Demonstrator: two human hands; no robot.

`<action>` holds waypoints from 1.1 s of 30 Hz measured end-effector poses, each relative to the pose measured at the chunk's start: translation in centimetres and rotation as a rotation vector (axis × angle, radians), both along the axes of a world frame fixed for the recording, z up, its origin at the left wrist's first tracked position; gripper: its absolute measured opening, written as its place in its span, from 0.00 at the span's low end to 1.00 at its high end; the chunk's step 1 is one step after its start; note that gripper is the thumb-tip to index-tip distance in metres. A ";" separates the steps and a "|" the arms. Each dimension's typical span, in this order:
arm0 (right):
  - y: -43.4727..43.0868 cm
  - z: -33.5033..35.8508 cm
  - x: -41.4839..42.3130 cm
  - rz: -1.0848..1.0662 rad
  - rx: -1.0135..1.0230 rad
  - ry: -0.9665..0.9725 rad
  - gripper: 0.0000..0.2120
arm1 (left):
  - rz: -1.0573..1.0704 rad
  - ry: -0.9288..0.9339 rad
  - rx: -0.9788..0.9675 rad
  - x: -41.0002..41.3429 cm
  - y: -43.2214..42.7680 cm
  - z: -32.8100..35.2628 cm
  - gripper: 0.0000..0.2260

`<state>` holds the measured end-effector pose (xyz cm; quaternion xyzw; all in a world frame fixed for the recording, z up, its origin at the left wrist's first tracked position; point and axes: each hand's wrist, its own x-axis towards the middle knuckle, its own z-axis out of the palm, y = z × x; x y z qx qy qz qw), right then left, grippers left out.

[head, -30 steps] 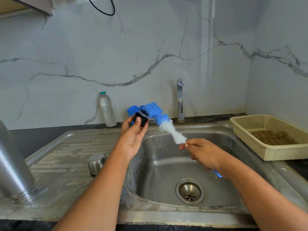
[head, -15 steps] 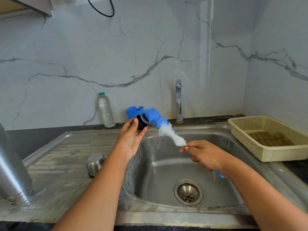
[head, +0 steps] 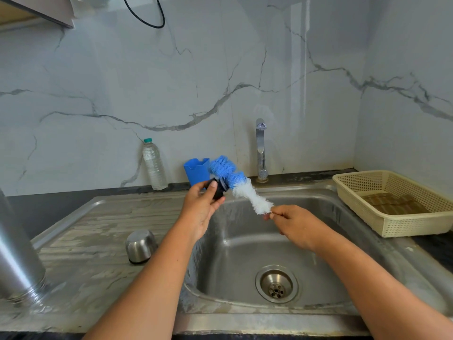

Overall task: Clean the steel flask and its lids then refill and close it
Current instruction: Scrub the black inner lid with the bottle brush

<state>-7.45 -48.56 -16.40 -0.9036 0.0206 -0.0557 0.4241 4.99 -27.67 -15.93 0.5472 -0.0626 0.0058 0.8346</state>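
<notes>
Above the steel sink basin (head: 245, 244), the left hand (head: 201, 208) grips a small black round inner lid (head: 217, 190) between thumb and curled fingers, at about eleven o'clock from the drain. The right hand (head: 295, 225), at roughly one o'clock from the drain, pinches a blue-and-white bristled bottle brush (head: 245, 190) just below its white bristles. The brush slants up toward ten o'clock, its blue end touching the lid. The tall steel flask body (head: 17, 261) stands at nine o'clock, at the view's left edge on the drainboard, with a domed steel outer lid (head: 141, 245) between it and the basin. On the dark table at twelve o'clock stand a clear plastic water bottle (head: 154, 165), a blue plastic cup (head: 196, 170) and the chrome tap (head: 261, 150). A cream perforated plastic basket (head: 392, 224) sits at two o'clock.
</notes>
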 end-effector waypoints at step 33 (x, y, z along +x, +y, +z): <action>0.0 -0.4 0.0 -0.096 -0.235 -0.064 0.17 | 0.051 0.228 -0.471 0.8 1.7 0.8 0.13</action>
